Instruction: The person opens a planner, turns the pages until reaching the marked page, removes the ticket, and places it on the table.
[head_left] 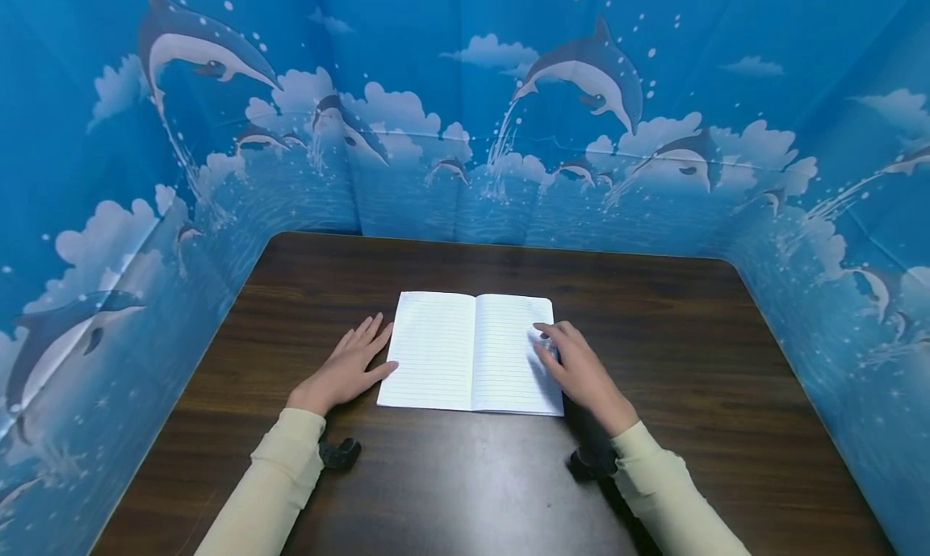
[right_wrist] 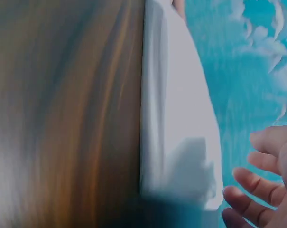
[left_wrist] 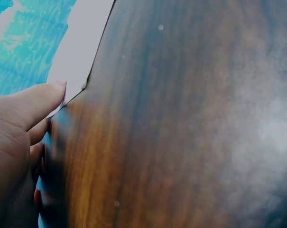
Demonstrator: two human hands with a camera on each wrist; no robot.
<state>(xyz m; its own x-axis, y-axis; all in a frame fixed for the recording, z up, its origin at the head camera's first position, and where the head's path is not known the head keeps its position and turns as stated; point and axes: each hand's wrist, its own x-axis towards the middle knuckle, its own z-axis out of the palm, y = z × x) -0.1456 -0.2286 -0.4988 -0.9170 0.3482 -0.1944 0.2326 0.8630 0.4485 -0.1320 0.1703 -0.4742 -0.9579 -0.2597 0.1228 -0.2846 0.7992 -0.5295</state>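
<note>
Nearest, two cream sleeves (head_left: 269, 483) reach in over the near part of the table (head_left: 654, 322), each with a dark device (head_left: 340, 454) at the inner side of its wrist. Beyond the sleeves, the left hand (head_left: 349, 366) lies on the side toward the table's left edge, palm down, fingers extended and thumb spread away from them, its thumb tip over the left margin of an open notebook (head_left: 429, 350). The right hand (head_left: 577, 370), toward the table's right edge, has loosely bent, parted fingers above the right-hand page and casts a shadow on it; a small dark and bluish patch by its fingertips is too small to make out. The notebook lies between the hands, about midway between the table's left and right edges, its two ruled white pages facing up and its top side nearer the far edge. Past the table's far edge and rounded far corners hangs a blue curtain (head_left: 436, 23), printed with leaping dolphins (head_left: 588, 80), white clouds and rippling water, and running along both sides too.
</note>
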